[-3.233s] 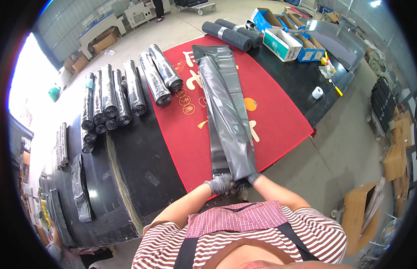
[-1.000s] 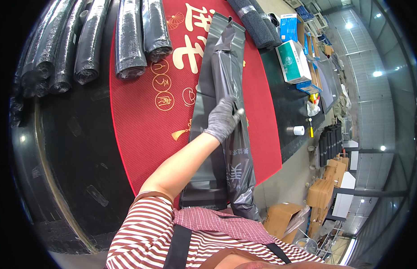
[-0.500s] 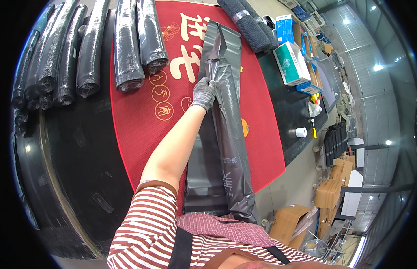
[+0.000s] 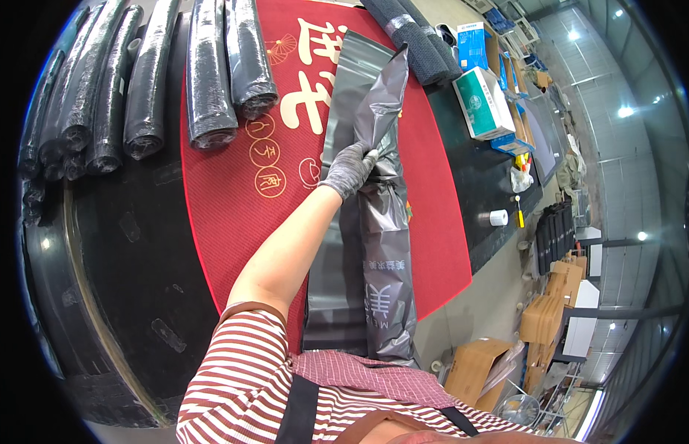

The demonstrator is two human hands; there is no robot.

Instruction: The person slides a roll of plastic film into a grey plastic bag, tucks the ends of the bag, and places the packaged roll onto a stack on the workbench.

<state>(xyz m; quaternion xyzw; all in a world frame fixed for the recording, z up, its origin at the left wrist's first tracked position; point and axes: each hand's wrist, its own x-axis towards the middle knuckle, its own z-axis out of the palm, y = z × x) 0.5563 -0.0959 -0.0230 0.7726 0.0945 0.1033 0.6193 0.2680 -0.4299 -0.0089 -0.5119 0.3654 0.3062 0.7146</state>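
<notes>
My left hand, in a grey knit glove, is closed on a fold of a long dark grey plastic bag. The bag is crumpled around my fingers, and its far end stands up in a peak. Beneath it and to its left lies a flat dark grey plastic layer; I cannot tell whether this is a separate bag. Both rest on a red floor mat with cream and gold lettering and round emblems. My right hand is out of the picture.
Several plastic-wrapped black rolls lie along the left and far side of the black table. Dark grey textured rolls lie at the far right, near a green-and-white box. A white tape roll and yellow-handled tool lie right.
My left hand has moved slightly nearer and to the right, gripping the bag. The bag's far part has swung right, and its near part lies flatter, uncovering more of the layer beneath.
</notes>
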